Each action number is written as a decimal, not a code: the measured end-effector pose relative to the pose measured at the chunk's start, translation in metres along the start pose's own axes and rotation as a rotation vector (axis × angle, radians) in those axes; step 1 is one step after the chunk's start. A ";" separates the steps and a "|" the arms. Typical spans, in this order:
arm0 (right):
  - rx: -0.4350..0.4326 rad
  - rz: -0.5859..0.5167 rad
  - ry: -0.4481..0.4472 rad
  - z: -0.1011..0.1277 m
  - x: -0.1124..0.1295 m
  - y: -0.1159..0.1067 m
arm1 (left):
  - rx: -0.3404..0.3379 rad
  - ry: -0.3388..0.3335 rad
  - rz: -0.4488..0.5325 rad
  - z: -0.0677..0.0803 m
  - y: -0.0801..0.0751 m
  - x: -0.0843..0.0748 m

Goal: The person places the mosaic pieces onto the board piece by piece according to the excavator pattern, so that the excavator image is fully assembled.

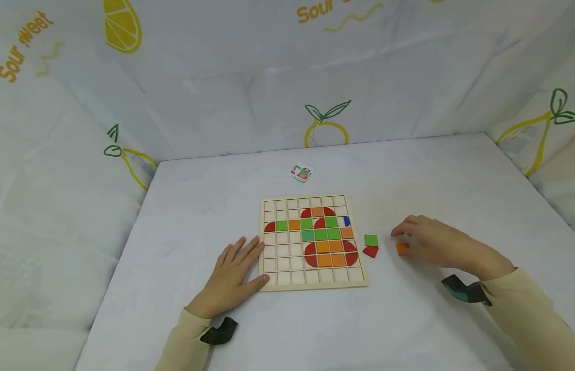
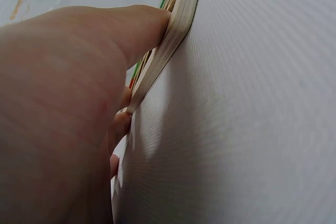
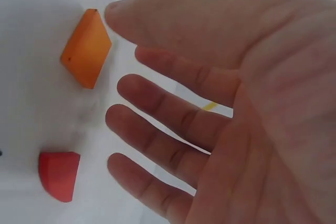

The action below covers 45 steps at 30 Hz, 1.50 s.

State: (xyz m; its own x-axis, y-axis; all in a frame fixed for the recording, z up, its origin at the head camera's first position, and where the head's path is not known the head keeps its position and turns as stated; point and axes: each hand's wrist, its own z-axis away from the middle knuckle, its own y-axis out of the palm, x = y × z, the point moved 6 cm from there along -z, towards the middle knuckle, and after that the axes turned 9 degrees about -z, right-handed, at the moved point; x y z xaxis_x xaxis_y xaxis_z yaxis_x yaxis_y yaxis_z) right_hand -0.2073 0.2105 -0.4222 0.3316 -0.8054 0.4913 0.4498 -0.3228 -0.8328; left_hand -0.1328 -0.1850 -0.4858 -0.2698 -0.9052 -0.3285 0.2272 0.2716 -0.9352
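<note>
White matte tabletop [image 1: 431, 175]: my right hand [image 1: 436, 243], fingers spread, hovers over flat orange square tile [image 3: 86, 48]; left hand [image 1: 234, 273] flat, steadying gridded wooden board [image 1: 278, 265]

Puzzle board mid-tabletop, loose pieces off to its right.

I see the gridded puzzle board [image 1: 314, 240] lying flat on the tabletop [image 1: 408, 319], with most of its placed tiles in the right half. My left hand [image 1: 232, 275] rests against the board's left edge, thumb at the near corner. Just right of the board lie a square tile [image 1: 371, 240] and, in front of it, a quarter-round piece [image 1: 371, 251]. Further right, another square tile [image 1: 402, 248] sits under my right hand [image 1: 436, 245]. Behind the board lies a small pattern card [image 1: 301, 172].
</note>
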 end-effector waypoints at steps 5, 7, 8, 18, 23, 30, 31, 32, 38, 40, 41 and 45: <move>-0.009 0.031 -0.003 0.008 -0.001 0.004 | -0.006 0.008 -0.006 -0.001 0.000 0.001; -0.024 0.038 -0.016 0.009 -0.002 0.005 | -0.015 0.011 -0.006 -0.001 0.000 0.000; -0.035 0.039 -0.027 0.009 -0.002 0.005 | -0.020 0.011 -0.005 -0.001 0.000 0.000; -0.120 0.033 -0.115 -0.005 0.018 0.009 | -0.060 0.029 0.005 -0.002 -0.003 -0.003; -0.126 0.051 -0.130 -0.014 0.025 0.015 | -0.042 0.024 0.008 -0.004 -0.002 -0.002; -0.099 -0.007 -0.071 -0.022 0.026 0.021 | -0.017 -0.002 0.021 -0.001 0.001 0.000; -0.094 -0.016 -0.062 -0.023 0.026 0.022 | -0.021 0.000 0.019 -0.001 0.001 0.000; -0.091 -0.019 -0.057 -0.024 0.026 0.022 | -0.025 0.001 0.018 -0.001 0.001 0.000; -0.050 -0.037 -0.067 -0.028 0.025 0.017 | -0.036 0.005 0.020 0.000 0.001 0.001; -0.022 -0.096 -0.056 -0.029 0.025 0.013 | -0.030 0.006 0.027 0.000 0.002 0.001; -0.012 -0.126 -0.052 -0.029 0.024 0.011 | -0.028 0.005 0.029 0.000 0.002 0.001; -0.011 -0.226 -0.063 -0.036 0.026 -0.004 | -0.023 0.005 0.030 0.000 0.001 0.000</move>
State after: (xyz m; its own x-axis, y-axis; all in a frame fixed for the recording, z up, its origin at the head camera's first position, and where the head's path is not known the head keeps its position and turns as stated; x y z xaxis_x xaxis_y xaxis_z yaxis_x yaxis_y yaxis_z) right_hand -0.2297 0.1728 -0.4154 0.2748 -0.6796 0.6801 0.5093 -0.4971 -0.7025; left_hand -0.1325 -0.1852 -0.4864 -0.2679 -0.8948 -0.3572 0.2140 0.3063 -0.9276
